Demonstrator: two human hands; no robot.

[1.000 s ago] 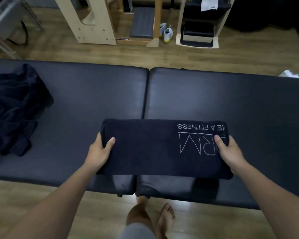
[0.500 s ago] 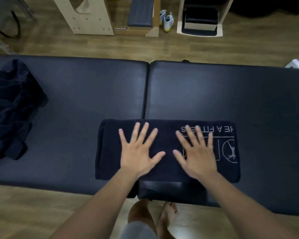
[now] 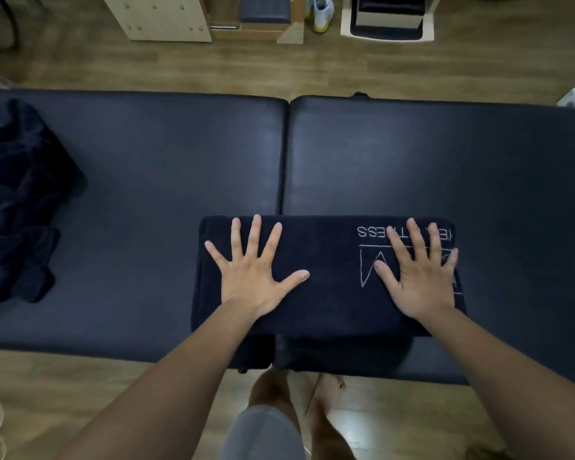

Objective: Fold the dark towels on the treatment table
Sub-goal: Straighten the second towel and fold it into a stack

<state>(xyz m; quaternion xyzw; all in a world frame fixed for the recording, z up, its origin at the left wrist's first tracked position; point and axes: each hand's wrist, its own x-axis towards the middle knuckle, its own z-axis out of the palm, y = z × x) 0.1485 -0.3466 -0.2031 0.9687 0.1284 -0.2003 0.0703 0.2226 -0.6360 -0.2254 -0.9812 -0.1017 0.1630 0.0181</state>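
Along the near edge of a dark padded treatment table (image 3: 146, 161), seen from a head-worn camera looking down, a folded dark towel (image 3: 329, 303) lies as a long, flat rectangle. It straddles the seam (image 3: 284, 154) between the table's two cushions, and its near side reaches the table's front edge, close to the person's body. That is probably so both arms can bear down on it without stretching.

Both hands rest palm down on top of the towel. The left hand (image 3: 251, 277) is on the towel's left half and the right hand (image 3: 419, 280) is on its right half. All the fingers are straight and spread wide, so nothing is gripped or pinched. The hands sit well apart, towards the two ends. This looks like a pressing or smoothing touch, meant to flatten the layers so the fold holds its shape.

The right hand partly covers white printed lettering (image 3: 370, 232), which reads upside down from the person's side.

At the table's far left, well apart from the folded towel, a rumpled heap of dark towels (image 3: 17, 200) lies unfolded. It seems to be waiting its turn, so the task appears only partly done.

Beyond the table, a pair of pale shoes (image 3: 322, 11) stands on the wooden floor (image 3: 279, 68). The person's bare feet (image 3: 326, 390) show below the table's edge.
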